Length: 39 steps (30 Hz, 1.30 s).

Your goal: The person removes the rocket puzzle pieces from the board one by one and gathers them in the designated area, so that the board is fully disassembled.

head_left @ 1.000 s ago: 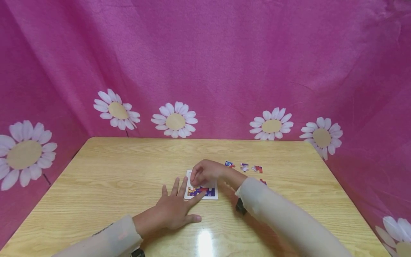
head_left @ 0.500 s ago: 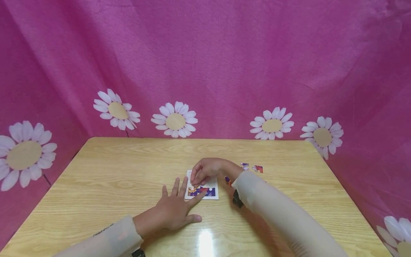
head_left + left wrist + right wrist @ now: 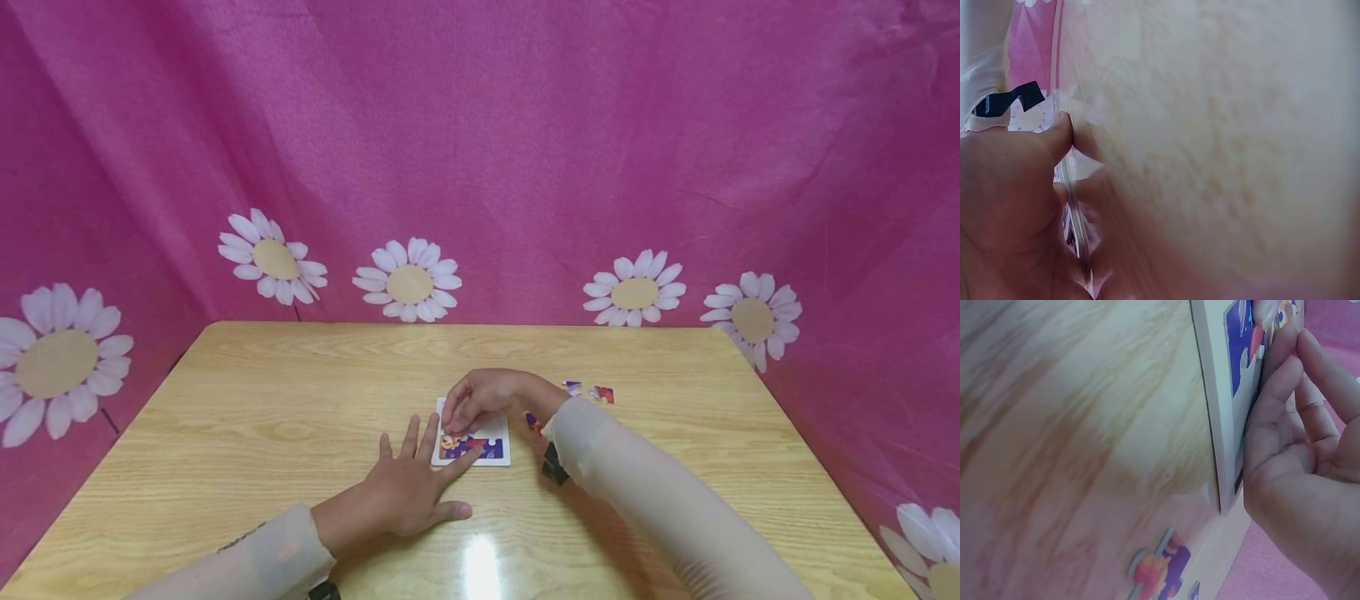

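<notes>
A small white-framed jigsaw puzzle board point(image 3: 507, 454) lies on the table, its near row filled with purple, red and yellow pieces. My left hand point(image 3: 401, 493) lies flat with fingers spread at the board's near left corner, the index fingertip resting on the assembled pieces. Over the board's left side, my right hand point(image 3: 483, 402) has thumb and fingertips brought together on a yellow-and-purple puzzle piece point(image 3: 450, 443). In the right wrist view those fingertips meet beside the picture, and the piece itself is mostly hidden. The left wrist view shows mainly blurred tabletop and palm.
Several loose puzzle pieces lie right of the board: a pale purple piece point(image 3: 572, 389), a red piece point(image 3: 603, 394) and an orange-purple piece point(image 3: 533, 422) near the right wrist. The wooden table point(image 3: 300, 375) meets a pink flowered curtain point(image 3: 510, 167) behind.
The right hand has lowered slightly, and the yellow-and-purple piece now sits lower against the near row. The right forearm shifted a little left. The left hand has stayed put.
</notes>
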Tool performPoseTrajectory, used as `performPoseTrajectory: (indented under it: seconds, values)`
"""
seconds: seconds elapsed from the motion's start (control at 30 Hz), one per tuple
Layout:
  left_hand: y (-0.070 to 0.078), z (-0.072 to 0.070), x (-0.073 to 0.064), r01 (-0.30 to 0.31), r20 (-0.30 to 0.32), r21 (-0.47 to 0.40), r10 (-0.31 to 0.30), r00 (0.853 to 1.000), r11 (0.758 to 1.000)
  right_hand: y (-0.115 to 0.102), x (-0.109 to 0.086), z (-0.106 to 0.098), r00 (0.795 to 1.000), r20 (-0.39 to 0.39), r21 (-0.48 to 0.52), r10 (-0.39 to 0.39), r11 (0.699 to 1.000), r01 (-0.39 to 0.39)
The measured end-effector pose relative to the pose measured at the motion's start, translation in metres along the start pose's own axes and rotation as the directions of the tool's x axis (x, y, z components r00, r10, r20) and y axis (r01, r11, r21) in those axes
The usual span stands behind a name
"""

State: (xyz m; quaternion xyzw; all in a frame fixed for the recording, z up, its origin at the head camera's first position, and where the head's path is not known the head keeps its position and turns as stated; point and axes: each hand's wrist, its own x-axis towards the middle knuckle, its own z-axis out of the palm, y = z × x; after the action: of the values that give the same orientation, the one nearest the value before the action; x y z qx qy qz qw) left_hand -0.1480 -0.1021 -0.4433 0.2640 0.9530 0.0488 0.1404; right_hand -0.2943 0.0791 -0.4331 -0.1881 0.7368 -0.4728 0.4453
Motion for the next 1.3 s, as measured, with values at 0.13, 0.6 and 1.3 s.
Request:
performPoseTrajectory:
  seconds: [0.13,0.6,1.3]
  values:
    - [0.000,0.000,-0.001,-0.001,0.000,-0.008,0.001,1.000,1.000,-0.002,-0.002,0.000,1.000,0.025,0.006,-0.003,1.000,0.003]
    - [0.001,0.000,-0.002,0.005,0.009,-0.017,-0.005,1.000,1.000,-0.002,-0.002,0.005,0.997,0.072,-0.072,-0.014,0.997,0.020]
    - [0.000,0.000,0.002,0.025,0.037,-0.007,-0.024,0.999,1.000,0.003,-0.014,0.000,0.998,-0.015,-0.027,-0.064,0.998,0.064]
